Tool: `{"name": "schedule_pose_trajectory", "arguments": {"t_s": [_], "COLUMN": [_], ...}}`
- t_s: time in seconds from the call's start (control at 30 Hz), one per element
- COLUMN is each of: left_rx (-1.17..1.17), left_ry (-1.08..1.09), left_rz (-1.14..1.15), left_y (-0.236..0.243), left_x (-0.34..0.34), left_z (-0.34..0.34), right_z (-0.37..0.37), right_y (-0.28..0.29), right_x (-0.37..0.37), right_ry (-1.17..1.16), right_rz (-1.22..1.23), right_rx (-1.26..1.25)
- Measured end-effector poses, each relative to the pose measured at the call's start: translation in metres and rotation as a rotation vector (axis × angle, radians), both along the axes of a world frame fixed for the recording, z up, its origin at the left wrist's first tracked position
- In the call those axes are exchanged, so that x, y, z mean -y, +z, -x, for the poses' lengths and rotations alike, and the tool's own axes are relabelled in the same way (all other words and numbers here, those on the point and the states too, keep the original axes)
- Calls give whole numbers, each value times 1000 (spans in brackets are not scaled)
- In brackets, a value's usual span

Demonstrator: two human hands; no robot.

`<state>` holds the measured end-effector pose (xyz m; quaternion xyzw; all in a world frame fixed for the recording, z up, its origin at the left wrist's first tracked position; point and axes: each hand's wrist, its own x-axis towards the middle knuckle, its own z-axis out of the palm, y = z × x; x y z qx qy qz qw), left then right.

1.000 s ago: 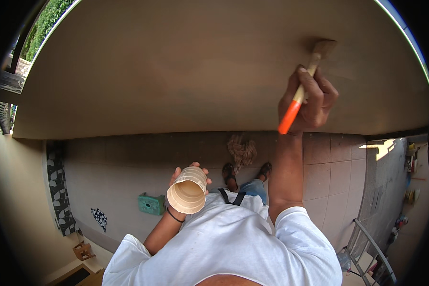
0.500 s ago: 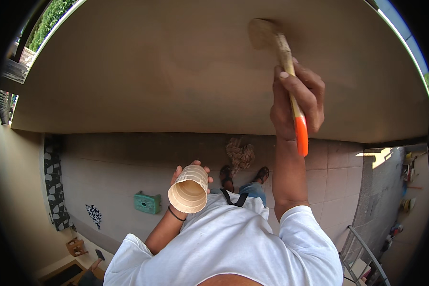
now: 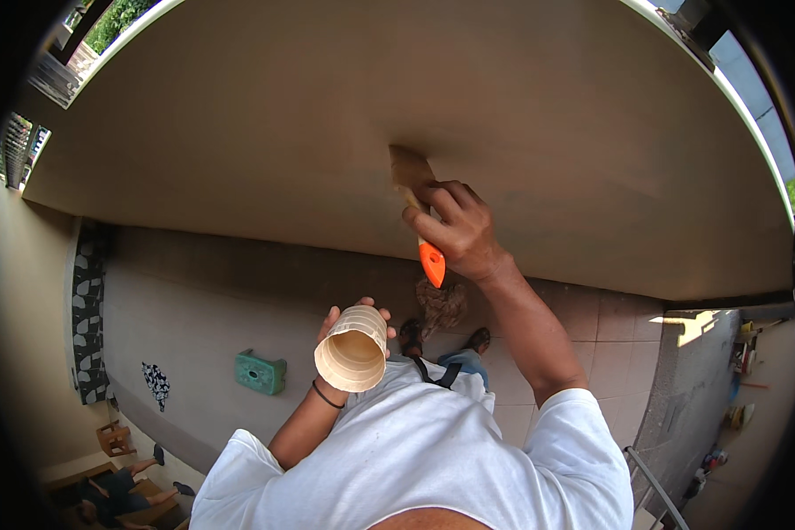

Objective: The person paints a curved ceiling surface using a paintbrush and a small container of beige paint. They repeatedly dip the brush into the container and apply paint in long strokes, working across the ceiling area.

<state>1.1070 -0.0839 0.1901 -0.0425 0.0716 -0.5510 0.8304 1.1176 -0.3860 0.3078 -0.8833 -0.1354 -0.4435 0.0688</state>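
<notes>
In my right hand (image 3: 458, 225) is a paintbrush (image 3: 431, 258) with a pale handle that ends in an orange tip. Its wide bristles press against a broad beige-brown wall (image 3: 265, 115) in front of me. My fingers pinch the handle close to the bristle end. Lower and to the left, my left hand (image 3: 386, 320) wraps round a cream ribbed plastic cup (image 3: 344, 371). The cup's mouth tilts toward me, showing pale inner walls; its bottom is hard to make out.
A crumpled brown cloth (image 3: 442, 306) lies on the tiled floor (image 3: 327, 265) by my feet. Further left stand a green plastic stool (image 3: 260, 372) and a patterned cloth (image 3: 155, 386). Another person (image 3: 119, 490) is at the lower left beside a wooden stool (image 3: 115, 438). A metal rail (image 3: 658, 486) rises at the lower right.
My right hand has brought the brush down and to the left along the wall. The left hand holds the cup in nearly the same place. More of the other person shows now.
</notes>
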Motion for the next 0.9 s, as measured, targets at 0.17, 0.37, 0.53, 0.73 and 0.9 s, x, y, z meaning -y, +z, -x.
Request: {"name": "schedule_pose_trajectory", "arguments": {"t_s": [0.17, 0.37, 0.53, 0.73, 0.9], "left_rx": [14, 2, 79, 99, 89], "left_ry": [31, 17, -47, -100, -156], "left_rz": [44, -1, 41, 36, -15], "left_y": [-4, -6, 1, 14, 13], "left_x": [0, 11, 17, 17, 24], "left_z": [1, 2, -4, -10, -13], "right_z": [21, 22, 52, 135, 121], "right_y": [98, 49, 16, 66, 52], "right_x": [26, 14, 17, 94, 71], "right_ry": [-107, -201, -54, -530, -672], "right_rz": [-34, 141, -52, -422, -409], "right_rx": [489, 239, -26, 696, 659]}}
